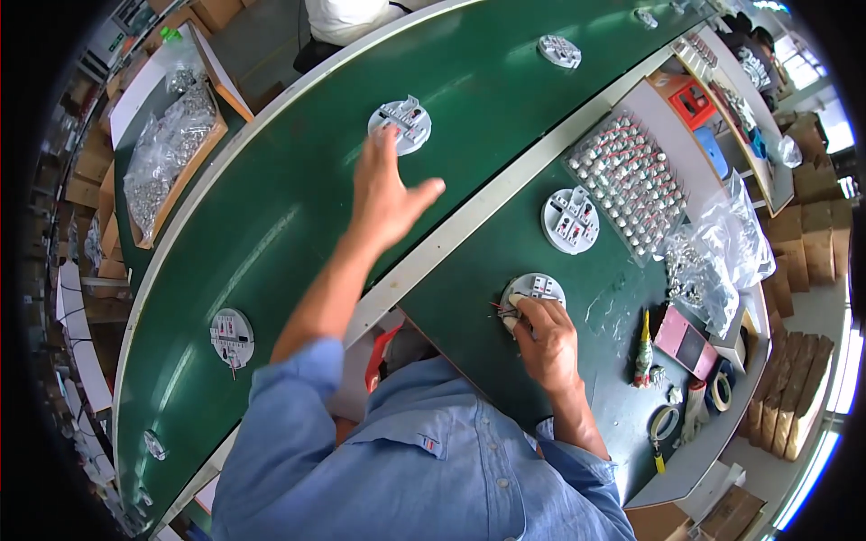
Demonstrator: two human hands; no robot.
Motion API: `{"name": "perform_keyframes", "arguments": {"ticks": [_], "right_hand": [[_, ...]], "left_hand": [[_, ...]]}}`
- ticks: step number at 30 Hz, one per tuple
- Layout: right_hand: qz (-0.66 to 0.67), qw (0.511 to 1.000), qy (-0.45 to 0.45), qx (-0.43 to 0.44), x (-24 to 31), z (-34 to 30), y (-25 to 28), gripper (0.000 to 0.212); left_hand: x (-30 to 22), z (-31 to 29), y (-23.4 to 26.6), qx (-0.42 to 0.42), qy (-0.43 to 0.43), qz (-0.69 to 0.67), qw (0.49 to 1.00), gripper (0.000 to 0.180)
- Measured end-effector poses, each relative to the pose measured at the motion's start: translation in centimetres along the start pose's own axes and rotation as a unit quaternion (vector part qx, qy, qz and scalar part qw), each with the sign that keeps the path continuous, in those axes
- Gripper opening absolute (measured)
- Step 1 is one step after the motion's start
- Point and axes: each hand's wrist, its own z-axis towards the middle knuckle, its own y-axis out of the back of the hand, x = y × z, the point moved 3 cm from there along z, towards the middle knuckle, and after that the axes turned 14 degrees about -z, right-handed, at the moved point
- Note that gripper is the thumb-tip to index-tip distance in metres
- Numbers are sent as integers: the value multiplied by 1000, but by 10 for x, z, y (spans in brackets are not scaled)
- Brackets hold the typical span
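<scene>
Stretched over the green conveyor belt [280, 216], my left hand [383, 194] has its thumb spread wide. Its fingertips overlap the near edge of a round white fixture base [410, 126] with small parts mounted on it; whether they touch it cannot be seen. On the green side table, my right hand [548, 347] is closed at another round white base [541, 285]. Thumb and fingers pinch a small white wired part [512, 307] at its left side, partly hidden by the fingers. A third such base [570, 221] lies just beyond, apart from both hands.
A clear tray of white wired parts [627, 176] lies at the table's far side. Along its right are plastic bags [722, 257], a pink box [686, 343], a screwdriver [644, 350] and tape rolls [665, 422]. More bases [232, 338] sit along the belt.
</scene>
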Motion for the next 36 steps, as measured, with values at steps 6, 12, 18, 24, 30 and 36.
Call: {"name": "perform_keyframes", "arguments": {"ticks": [6,12,18,24,30,36], "right_hand": [[10,1000,-14,-9,-1,-1,5,40],[32,999,-8,-16,-8,-3,1,41],[24,1000,10,-14,-10,-3,-4,41],[22,999,30,-20,-8,-7,-6,43],[24,999,30,-20,-18,-9,-6,43],[77,996,53,-5,-15,-2,9,41]], "left_hand": [[66,75,-4,66,32,104,992,105],[35,39,-14,40,-13,56,998,102],[-81,5,-136,227,-147,-70,960,106],[-110,-9,-179,226,-166,-2,960,107],[-106,-43,-120,176,-130,-160,963,78],[-96,-141,-70,176,-52,-212,960,62]]}}
